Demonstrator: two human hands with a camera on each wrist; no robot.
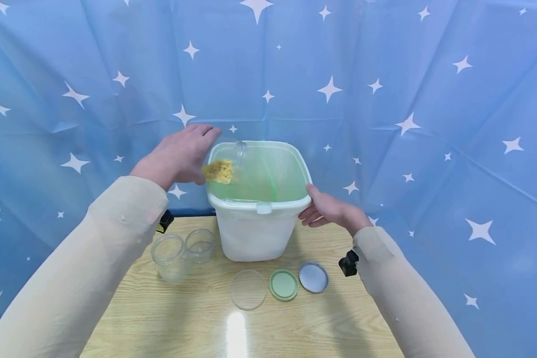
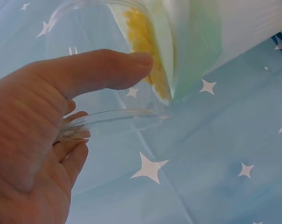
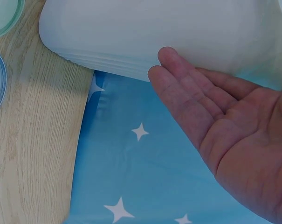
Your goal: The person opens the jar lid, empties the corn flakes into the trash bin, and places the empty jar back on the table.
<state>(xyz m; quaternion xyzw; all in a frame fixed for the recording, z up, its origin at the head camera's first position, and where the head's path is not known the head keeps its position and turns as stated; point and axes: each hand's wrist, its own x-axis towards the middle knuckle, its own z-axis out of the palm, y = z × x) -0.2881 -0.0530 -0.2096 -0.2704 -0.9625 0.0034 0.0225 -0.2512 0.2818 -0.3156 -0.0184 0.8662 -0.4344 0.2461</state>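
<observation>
My left hand point(image 1: 181, 154) grips a clear jar point(image 1: 240, 159), tipped sideways over the left part of a white bin point(image 1: 255, 233). Small yellow pieces point(image 1: 221, 171) lie inside the jar; their kind is hard to make out. In the left wrist view, the thumb point(image 2: 108, 70) lies along the jar's near side and the other fingers are partly hidden behind it. At the bin's right side is my right hand point(image 1: 331, 206), thumb by the rim. Its fingers point(image 3: 187, 93) are mostly straight against the outer wall in the right wrist view. Greenish light tints the bin's inside.
Two clear jars point(image 1: 170, 256) stand on the wooden table point(image 1: 197, 318) left of the bin. In front of it lie a clear disc point(image 1: 248, 290), a green lid point(image 1: 284, 285) and a blue-grey lid point(image 1: 313, 277). A blue star-patterned cloth point(image 1: 385, 109) hangs behind.
</observation>
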